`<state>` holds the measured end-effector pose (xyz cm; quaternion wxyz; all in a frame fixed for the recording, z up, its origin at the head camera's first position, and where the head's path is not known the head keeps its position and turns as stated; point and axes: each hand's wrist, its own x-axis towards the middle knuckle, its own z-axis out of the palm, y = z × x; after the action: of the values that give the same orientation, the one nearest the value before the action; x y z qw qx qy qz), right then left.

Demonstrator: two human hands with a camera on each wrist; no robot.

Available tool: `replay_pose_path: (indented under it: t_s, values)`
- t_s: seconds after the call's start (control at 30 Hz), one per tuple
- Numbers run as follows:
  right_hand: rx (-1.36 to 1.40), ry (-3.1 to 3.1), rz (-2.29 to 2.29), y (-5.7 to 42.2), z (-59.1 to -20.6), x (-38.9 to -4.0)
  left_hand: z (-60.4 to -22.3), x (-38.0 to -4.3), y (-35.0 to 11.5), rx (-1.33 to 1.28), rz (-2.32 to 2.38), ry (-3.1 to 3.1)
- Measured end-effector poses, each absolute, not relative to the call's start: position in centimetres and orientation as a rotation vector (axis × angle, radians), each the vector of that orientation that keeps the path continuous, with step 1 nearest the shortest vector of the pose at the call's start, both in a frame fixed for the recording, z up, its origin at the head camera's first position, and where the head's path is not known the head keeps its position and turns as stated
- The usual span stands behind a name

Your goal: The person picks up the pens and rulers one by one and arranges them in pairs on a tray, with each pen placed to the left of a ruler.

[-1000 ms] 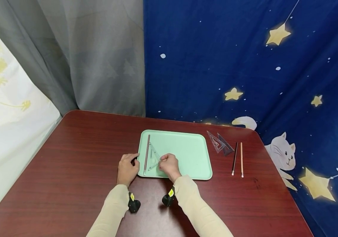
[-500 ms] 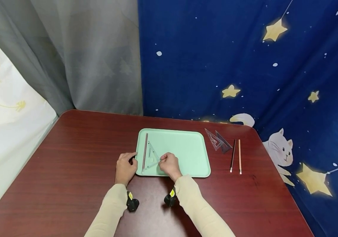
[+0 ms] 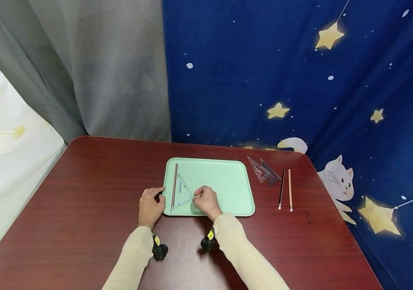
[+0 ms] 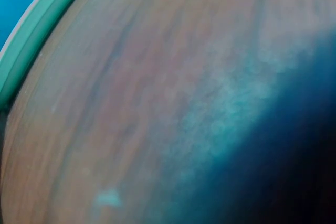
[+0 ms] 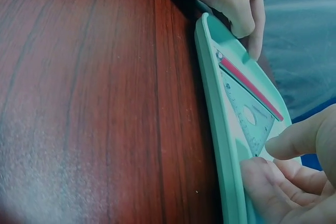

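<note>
Right hand (image 3: 207, 201) pinches triangle ruler (image 3: 180, 189) by corner; ruler lies leftward, long edge alongside red pencil (image 3: 174, 188).

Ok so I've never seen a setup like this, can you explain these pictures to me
No robot here: these are a person's bare left hand and right hand. The wide view comes from a camera worn on the head. The others come from small black cameras on the wrists: the left one shows blurry tabletop and the edge of a mint-green tray, the right one both hands up close. On the tray lie a red pencil and a see-through triangle ruler. The right hand seems to pinch that ruler's corner; the left hand touches the tray's left rim. Right of the tray lie a second triangle, a darker third triangle, a black pencil and a tan pencil.
</note>
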<state>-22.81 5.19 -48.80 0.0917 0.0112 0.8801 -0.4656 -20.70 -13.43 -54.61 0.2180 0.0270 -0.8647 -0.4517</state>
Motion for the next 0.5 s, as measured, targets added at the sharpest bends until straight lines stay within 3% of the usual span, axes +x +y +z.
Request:
replay_pose_path:
  t_s: [0.5]
  values:
    - [0.136,2.555,-1.464,6.9,-48.6,-22.9,-54.8,-20.8,-13.5,0.062,-1.230,-2.385]
